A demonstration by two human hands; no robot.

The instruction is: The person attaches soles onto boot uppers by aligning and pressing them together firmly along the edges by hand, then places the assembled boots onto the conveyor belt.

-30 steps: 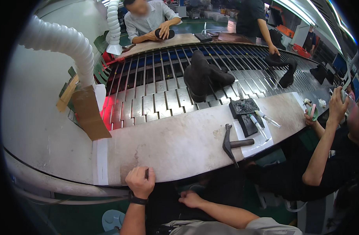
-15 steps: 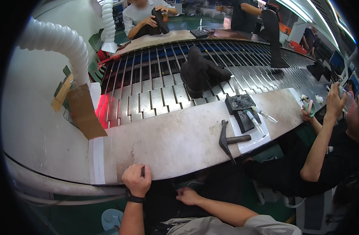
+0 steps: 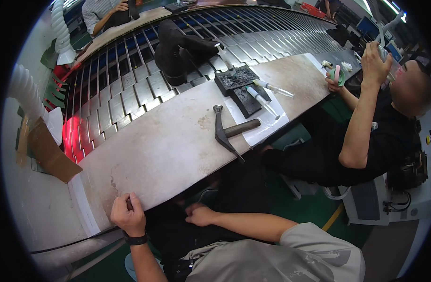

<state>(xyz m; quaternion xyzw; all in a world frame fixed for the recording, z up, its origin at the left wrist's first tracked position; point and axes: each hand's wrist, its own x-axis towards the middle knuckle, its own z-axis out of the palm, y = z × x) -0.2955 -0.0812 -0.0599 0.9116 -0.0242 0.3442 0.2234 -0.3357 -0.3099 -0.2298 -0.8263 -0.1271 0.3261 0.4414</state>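
Observation:
My left hand [image 3: 129,210] rests in a fist at the near edge of the pale work board [image 3: 163,145], thumb up. A small dark spot shows between thumb and fingers; I cannot make out what it is. Lower, over my dark-clothed lap, my right hand [image 3: 201,215] is curled closed, and no object shows in it. A shoemaker's hammer [image 3: 221,131] with a dark handle lies on the board, away from both hands. Beyond it are black blocks [image 3: 246,103] with several syringes [image 3: 262,102] on and beside them, partly over a white sheet.
Behind the board runs a metal slatted conveyor [image 3: 130,96] carrying black boots [image 3: 175,56]. At right a co-worker [image 3: 389,117] in black holds a green tape roll [image 3: 336,76] and raises the other hand. A cardboard piece [image 3: 51,150] and white ribbed hoses [image 3: 60,33] stand left.
My view has turned to the right, so the board, hammer and boots appear farther left. Both my hands keep their closed poses in about the same places.

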